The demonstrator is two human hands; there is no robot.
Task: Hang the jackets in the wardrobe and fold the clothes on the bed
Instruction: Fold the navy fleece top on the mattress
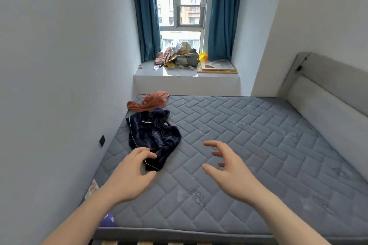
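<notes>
Navy garment point(154, 135): left hand point(130, 173) fingertips touch hem, fingers loosely curled; right hand point(229, 171) splayed, empty.

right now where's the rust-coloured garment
In the head view, the rust-coloured garment lies crumpled at the mattress's far left corner, just beyond the navy pyjama top.

Bed point(249, 145): bare grey quilted mattress, grey padded headboard point(328, 93) along right side. Navy garment point(153, 135) with white piping lies crumpled on mattress near left edge. Rust-orange garment point(151, 100) bunched at far left corner, touching navy one. Faint stains on mattress surface near front edge and right side.
</notes>
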